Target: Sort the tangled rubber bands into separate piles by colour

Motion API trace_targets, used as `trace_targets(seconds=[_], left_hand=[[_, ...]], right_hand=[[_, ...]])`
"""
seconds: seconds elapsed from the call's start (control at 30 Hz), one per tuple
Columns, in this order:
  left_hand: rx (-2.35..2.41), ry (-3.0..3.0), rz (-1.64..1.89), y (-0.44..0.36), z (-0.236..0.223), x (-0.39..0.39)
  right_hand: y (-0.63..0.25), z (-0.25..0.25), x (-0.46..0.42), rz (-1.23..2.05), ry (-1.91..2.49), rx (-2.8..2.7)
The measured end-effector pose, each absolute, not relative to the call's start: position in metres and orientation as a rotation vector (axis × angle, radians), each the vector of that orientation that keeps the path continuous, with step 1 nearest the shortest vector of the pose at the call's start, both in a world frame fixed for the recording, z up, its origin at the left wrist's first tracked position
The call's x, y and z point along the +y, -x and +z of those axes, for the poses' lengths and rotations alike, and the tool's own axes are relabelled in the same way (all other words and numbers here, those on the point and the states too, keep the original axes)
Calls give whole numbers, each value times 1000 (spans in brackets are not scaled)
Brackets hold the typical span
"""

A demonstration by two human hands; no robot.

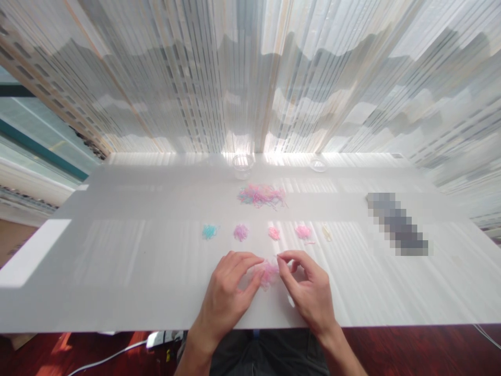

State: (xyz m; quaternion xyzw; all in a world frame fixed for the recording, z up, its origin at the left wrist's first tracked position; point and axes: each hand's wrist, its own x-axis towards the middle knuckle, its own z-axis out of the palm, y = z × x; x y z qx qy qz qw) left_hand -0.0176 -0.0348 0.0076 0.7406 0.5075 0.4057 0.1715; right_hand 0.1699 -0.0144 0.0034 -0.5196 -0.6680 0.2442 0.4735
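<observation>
- Pink tangle [268, 273] lay on the white table [148, 271], on the person's side of the mixed heap [263, 195]; ends splayed, single strands too fine to make out.
- Left hand [230, 282]: nearer than the mixed heap, off to its left. Thumb and forefinger spread, tips at the tangle's edge.
- Right hand [308, 284]: nearer than the heap, off to its right. Thumb and forefinger tips drawn close; could not tell whether a strand was pinched between.
- Nearer than the heap, left to right: blue pile [209, 232], purple pile [240, 232], coral pile [274, 233], pink pile [302, 232], cream pile [327, 233].
- Main risk, my judgement: snagging. Strands overlapped, so tugging one could drag or scatter others.
- Slipping seemed possible too; such thin strands offered fingertips little to hold.
- Colour mix-ups likely: tangle, coral and pink looked alike, and sun stripes washed over them.
- Stray strand [310, 242], nearer than the heap and to its right, could be brushed away by a careless knuckle.
- Cream, pale on white, might be overlooked and knocked.
</observation>
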Motion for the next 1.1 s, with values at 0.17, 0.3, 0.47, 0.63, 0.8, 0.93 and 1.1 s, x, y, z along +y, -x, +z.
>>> trace_targets(seconds=[0.17,0.3,0.47,0.63,0.8,0.93,1.1], left_hand=[[1378,-2015,1208,14,5,-31],[1333,-1984,1275,12,1,-31],[1304,-1960,1356,13,3,-33],[1362,-1946,1403,14,2,-34],[1321,-1950,1396,14,1,-34],[1313,-1961,1381,14,0,-34],[1331,-1984,1359,13,0,-33]], right_hand=[[-170,5,-15,603,1157,-1717],[-170,4,-15,644,1027,-1814],[-169,3,-15,643,994,-1832],[-168,2,-15,647,1009,-1857],[-168,3,-15,643,1023,-1845],[-169,4,-15,632,1017,-1842],[-168,6,-15,582,1045,-1828]])
